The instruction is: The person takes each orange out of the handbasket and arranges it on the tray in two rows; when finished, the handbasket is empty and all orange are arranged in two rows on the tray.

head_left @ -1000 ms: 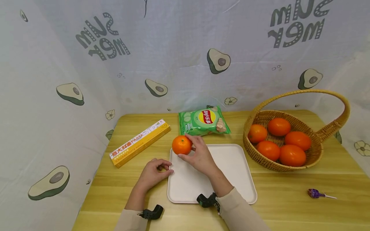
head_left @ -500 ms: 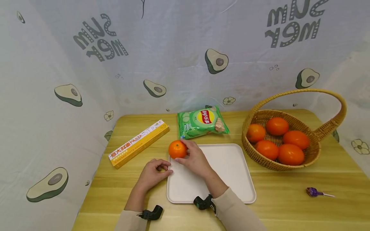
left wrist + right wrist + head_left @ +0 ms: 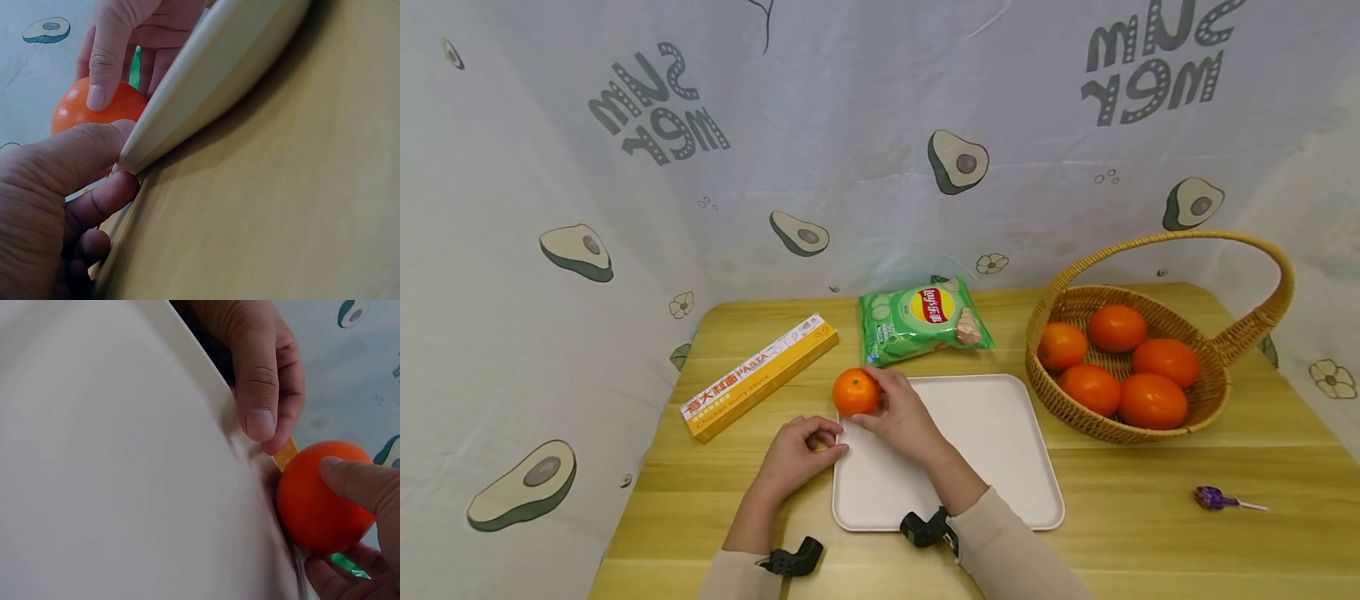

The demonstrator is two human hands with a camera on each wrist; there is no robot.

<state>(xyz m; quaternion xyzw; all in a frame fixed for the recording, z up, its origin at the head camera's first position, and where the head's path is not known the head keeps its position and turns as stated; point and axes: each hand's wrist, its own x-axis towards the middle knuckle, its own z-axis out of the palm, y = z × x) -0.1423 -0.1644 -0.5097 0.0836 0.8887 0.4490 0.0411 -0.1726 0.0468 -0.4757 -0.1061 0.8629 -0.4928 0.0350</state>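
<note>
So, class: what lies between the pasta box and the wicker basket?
In the head view, between pasta box and wicker basket: the white tray, with the right hand holding an orange.

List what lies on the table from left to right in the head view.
Pasta box → left hand → orange in the right hand → tray → basket → lollipop.

Wooden table (image 3: 1150,475) bearing a pasta box (image 3: 761,375) at left, a green chip bag (image 3: 925,321) at rear centre, a wicker basket (image 3: 1217,392) (five oranges inside) at right, and a lollipop (image 3: 1213,499) near the front right.
</note>
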